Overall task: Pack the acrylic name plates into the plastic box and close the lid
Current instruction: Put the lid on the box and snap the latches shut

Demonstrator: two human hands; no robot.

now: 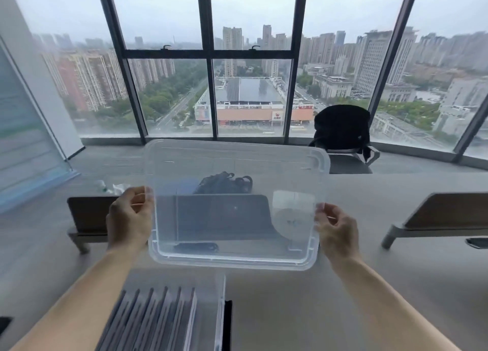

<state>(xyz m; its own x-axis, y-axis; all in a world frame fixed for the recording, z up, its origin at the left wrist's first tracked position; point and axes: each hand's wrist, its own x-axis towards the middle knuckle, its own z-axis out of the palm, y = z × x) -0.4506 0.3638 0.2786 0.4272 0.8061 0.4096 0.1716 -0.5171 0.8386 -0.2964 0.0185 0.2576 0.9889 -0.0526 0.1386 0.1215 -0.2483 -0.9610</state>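
While you are looking out over the table (343, 284) toward the tall windows, you are holding the clear plastic lid (235, 205) up in the air in front of you, tilted so its far edge is rising toward the glass. Your left hand (129, 218) is pinching the lid's left rim, fingers curled around the edge with the thumb on the near face. Your right hand (335, 229) is gripping the right rim the same way, thumb pressing the front and the other fingers tucked behind the plastic. Both hands are closed on the lid, not loose. Below your forearms, the plastic box (219, 311) is sitting on the table at the bottom edge of the view, and the acrylic name plates (150, 321) are standing on edge inside it in a tight row. The frame is cutting off the box's near part, so you cannot tell how many plates it is holding or how full it is. Through the lid, a dark bag (224, 183) and a dark flat panel below it are showing only hazily, and a round label on the lid is too faint to read. A black chair (343, 131) is standing by the window.
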